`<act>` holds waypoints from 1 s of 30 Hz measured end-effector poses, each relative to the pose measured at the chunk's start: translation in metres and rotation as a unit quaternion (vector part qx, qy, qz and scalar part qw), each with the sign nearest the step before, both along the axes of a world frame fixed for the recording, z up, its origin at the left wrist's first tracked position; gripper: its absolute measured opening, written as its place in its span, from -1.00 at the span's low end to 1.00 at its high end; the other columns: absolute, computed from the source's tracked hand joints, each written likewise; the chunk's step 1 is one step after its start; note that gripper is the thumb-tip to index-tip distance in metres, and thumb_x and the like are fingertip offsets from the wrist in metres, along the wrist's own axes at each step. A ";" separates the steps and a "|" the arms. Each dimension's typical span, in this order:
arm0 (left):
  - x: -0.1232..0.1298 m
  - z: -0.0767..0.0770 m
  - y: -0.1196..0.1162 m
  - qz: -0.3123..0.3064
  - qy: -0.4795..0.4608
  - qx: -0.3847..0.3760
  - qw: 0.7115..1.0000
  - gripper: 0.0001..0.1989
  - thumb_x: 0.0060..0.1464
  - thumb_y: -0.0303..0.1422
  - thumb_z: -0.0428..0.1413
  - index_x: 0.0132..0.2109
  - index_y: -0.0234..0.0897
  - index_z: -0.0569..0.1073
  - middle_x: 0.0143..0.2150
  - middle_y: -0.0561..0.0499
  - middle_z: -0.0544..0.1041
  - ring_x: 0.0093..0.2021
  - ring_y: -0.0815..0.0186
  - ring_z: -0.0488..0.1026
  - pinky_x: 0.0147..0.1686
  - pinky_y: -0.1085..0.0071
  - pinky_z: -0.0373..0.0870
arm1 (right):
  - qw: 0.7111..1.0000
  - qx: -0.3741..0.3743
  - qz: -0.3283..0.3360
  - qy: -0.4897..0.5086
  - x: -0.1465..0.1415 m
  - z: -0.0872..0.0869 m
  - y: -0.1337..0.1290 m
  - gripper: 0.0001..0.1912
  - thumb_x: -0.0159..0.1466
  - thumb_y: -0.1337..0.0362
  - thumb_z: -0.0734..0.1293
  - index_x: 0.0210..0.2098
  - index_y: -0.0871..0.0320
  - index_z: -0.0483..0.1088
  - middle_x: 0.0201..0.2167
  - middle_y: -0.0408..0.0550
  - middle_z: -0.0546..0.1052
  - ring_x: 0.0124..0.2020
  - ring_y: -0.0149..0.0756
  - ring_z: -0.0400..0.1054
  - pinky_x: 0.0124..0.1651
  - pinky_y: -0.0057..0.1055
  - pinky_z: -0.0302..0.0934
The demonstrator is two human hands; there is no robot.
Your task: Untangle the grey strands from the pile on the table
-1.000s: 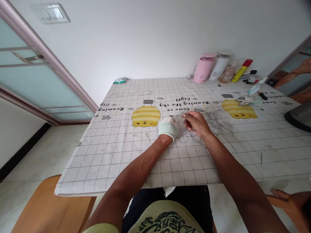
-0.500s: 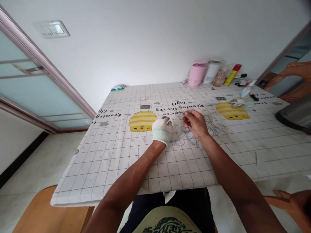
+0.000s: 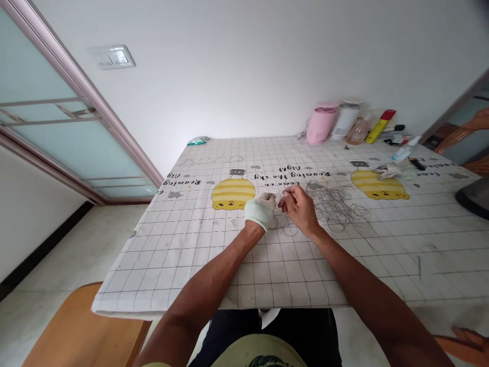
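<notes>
My left hand (image 3: 262, 210) wears a white glove with a pale green cuff and is closed, its fingertips turned away from view. Bare and pinched, my right hand (image 3: 298, 206) is close beside it, just above the tablecloth. A loose tangle of thin grey wire (image 3: 338, 206) spreads over the cloth to the right of my right hand. A few of its loops lie below and between both hands. The fine strand at the fingertips is too thin to trace clearly.
A checked tablecloth (image 3: 183, 265) with yellow bear prints covers the table. Along the back stand a pink cylinder (image 3: 321, 125), a white cylinder (image 3: 346, 120), bottles and a red-yellow can (image 3: 380, 127). A crumpled glove (image 3: 395, 171) and a dark kettle-like vessel (image 3: 473, 196) are at right.
My hands have come closer together, the right one moving left toward the gloved one and off the tangle. The view has shifted slightly left.
</notes>
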State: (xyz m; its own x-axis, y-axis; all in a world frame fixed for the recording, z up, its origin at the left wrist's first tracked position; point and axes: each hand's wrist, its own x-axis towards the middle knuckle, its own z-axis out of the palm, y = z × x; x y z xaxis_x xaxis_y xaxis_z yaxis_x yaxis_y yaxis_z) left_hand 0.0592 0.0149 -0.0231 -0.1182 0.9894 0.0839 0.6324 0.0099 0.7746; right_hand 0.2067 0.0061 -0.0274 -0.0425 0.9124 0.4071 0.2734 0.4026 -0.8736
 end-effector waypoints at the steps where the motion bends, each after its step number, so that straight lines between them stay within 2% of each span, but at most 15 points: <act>1: -0.002 0.002 0.000 0.012 -0.016 -0.009 1.000 -0.69 0.27 -0.31 0.07 -0.44 -0.14 0.55 -0.32 -0.01 0.66 -0.28 0.22 0.56 -0.28 0.37 0.34 | 0.999 -0.015 -0.009 0.029 0.000 0.000 0.001 -0.73 0.46 -0.04 0.27 -0.14 0.03 0.32 -0.43 -0.11 0.59 -0.54 -0.34 0.40 -0.52 -0.43 0.26; 4: -0.006 0.008 0.000 0.024 -0.112 -0.040 0.993 -0.69 0.29 -0.29 0.02 -0.39 -0.17 0.57 -0.34 0.00 0.67 -0.36 0.26 0.56 -0.33 0.39 0.36 | 0.992 -0.055 -0.012 0.110 0.003 0.002 0.005 -0.68 0.42 -0.08 0.31 -0.14 0.04 0.30 -0.43 -0.12 0.58 -0.55 -0.34 0.39 -0.58 -0.45 0.24; 6: -0.007 0.012 0.000 -0.009 -0.176 -0.036 0.984 -0.70 0.29 -0.26 0.03 -0.30 -0.19 0.61 -0.28 0.00 0.69 -0.39 0.30 0.57 -0.36 0.41 0.38 | 0.989 -0.068 0.002 0.129 0.006 0.002 0.007 -0.67 0.40 -0.08 0.34 -0.14 0.04 0.30 -0.44 -0.13 0.57 -0.56 -0.35 0.38 -0.58 -0.46 0.24; 8: -0.005 0.013 -0.001 -0.050 -0.219 -0.037 0.974 -0.74 0.28 -0.24 0.08 -0.20 -0.20 0.65 -0.23 0.01 0.69 -0.40 0.32 0.57 -0.38 0.43 0.38 | 0.990 -0.072 0.021 0.118 0.008 0.001 0.007 -0.67 0.41 -0.08 0.34 -0.13 0.04 0.30 -0.43 -0.12 0.57 -0.56 -0.36 0.38 -0.58 -0.46 0.24; 11: -0.001 0.010 0.000 -0.080 -0.261 -0.066 0.960 -0.76 0.22 -0.26 0.16 -0.10 -0.22 0.67 -0.29 0.03 0.65 -0.45 0.36 0.51 -0.43 0.45 0.37 | 0.995 -0.056 0.040 0.075 0.006 -0.003 0.005 -0.70 0.44 -0.06 0.30 -0.13 0.04 0.31 -0.45 -0.13 0.56 -0.57 -0.36 0.38 -0.57 -0.46 0.24; 14: 0.000 0.003 0.003 -0.066 -0.295 -0.070 0.951 -0.80 0.18 -0.32 0.18 -0.13 -0.24 0.68 -0.31 0.02 0.65 -0.49 0.41 0.44 -0.46 0.47 0.34 | 0.997 -0.044 0.025 0.055 0.002 -0.007 0.004 -0.71 0.46 -0.05 0.28 -0.12 0.04 0.31 -0.45 -0.14 0.57 -0.58 -0.40 0.36 -0.56 -0.48 0.23; 18: -0.005 -0.009 0.002 -0.028 -0.354 -0.070 0.932 -0.78 0.17 -0.32 0.19 -0.11 -0.31 0.65 -0.25 -0.05 0.67 -0.47 0.42 0.44 -0.48 0.49 0.33 | 0.992 -0.058 -0.025 0.108 0.002 -0.009 0.008 -0.68 0.43 -0.06 0.30 -0.11 0.05 0.29 -0.42 -0.11 0.60 -0.59 -0.40 0.37 -0.59 -0.50 0.19; 21: -0.012 -0.013 -0.005 -0.049 -0.378 -0.102 0.919 -0.80 0.13 -0.33 0.23 -0.15 -0.35 0.64 -0.28 -0.08 0.67 -0.46 0.41 0.46 -0.48 0.49 0.33 | 0.990 -0.077 0.001 0.117 0.003 -0.007 0.009 -0.68 0.39 -0.06 0.35 -0.14 0.04 0.30 -0.47 -0.16 0.56 -0.61 -0.39 0.35 -0.61 -0.50 0.18; 24: -0.023 -0.011 -0.011 -0.064 -0.379 -0.101 0.918 -0.82 0.11 -0.35 0.25 -0.18 -0.35 0.65 -0.31 -0.08 0.67 -0.47 0.41 0.47 -0.49 0.48 0.33 | 0.991 -0.090 0.031 0.093 0.001 -0.004 0.004 -0.67 0.36 -0.07 0.38 -0.13 0.03 0.34 -0.52 -0.21 0.51 -0.63 -0.39 0.30 -0.63 -0.49 0.16; 30: -0.035 -0.002 -0.014 -0.076 -0.387 -0.088 0.915 -0.79 0.12 -0.36 0.25 -0.11 -0.36 0.66 -0.31 -0.06 0.66 -0.45 0.40 0.48 -0.45 0.46 0.36 | 1.000 -0.008 0.026 -0.006 -0.001 -0.001 -0.005 -0.68 0.43 -0.07 0.34 -0.13 0.03 0.51 -0.55 -0.19 0.48 -0.62 -0.37 0.31 -0.56 -0.44 0.23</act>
